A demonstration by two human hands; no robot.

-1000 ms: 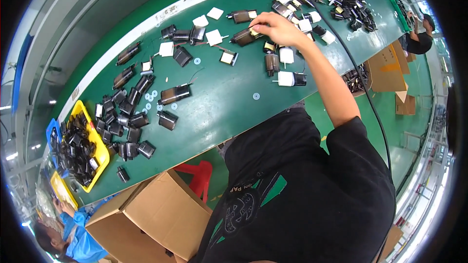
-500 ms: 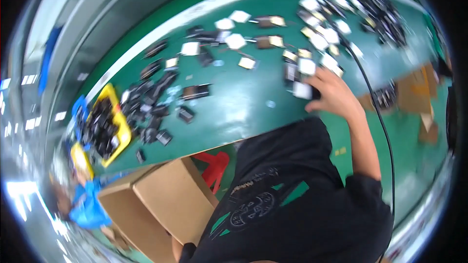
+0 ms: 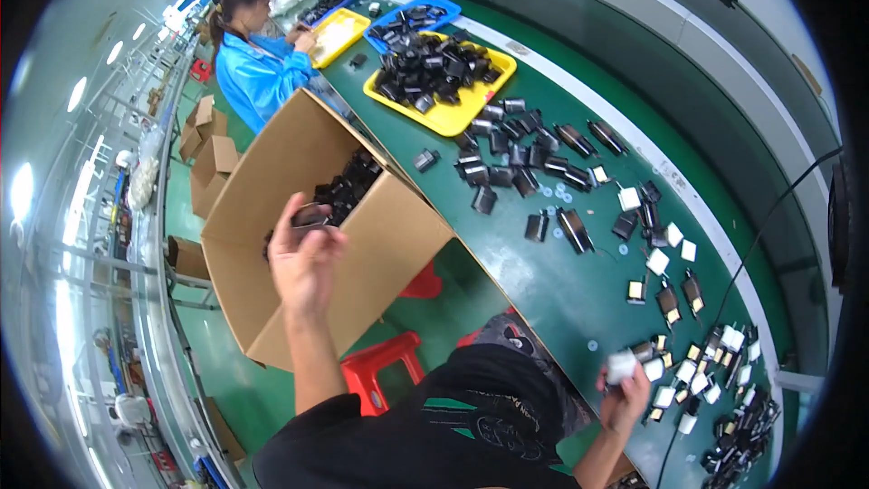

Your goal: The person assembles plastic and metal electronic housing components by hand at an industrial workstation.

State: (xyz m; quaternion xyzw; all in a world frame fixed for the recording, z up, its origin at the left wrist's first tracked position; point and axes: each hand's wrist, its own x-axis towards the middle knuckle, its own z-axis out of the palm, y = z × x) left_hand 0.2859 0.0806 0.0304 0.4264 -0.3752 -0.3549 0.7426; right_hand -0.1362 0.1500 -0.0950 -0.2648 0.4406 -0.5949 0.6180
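Over the open cardboard box [image 3: 398,249], my left hand [image 3: 304,276] is closed round a small dark plastic part [image 3: 312,215]. Inside the box lies a heap of similar black parts [image 3: 355,186]. At the table's near edge, my right hand [image 3: 625,405] grips a small block with a white face [image 3: 621,366]; its other sides are hidden by the fingers. Beside that hand, several dark pieces with white or cream pads [image 3: 697,382] are spread on the green table [image 3: 543,294].
A yellow tray [image 3: 446,118] heaped with black parts stands at the far side, a blue tray [image 3: 444,2] behind it. Loose black parts [image 3: 519,156] lie mid-table. A red stool [image 3: 385,364] stands below. A person in blue [image 3: 258,72] works at another yellow tray [image 3: 337,36]. A black cable [image 3: 756,240] hangs at right.
The view has swung left, bringing the box and my left hand fully into sight. My left hand now shows a dark part in its fingers. My right hand has lifted a white-faced block.
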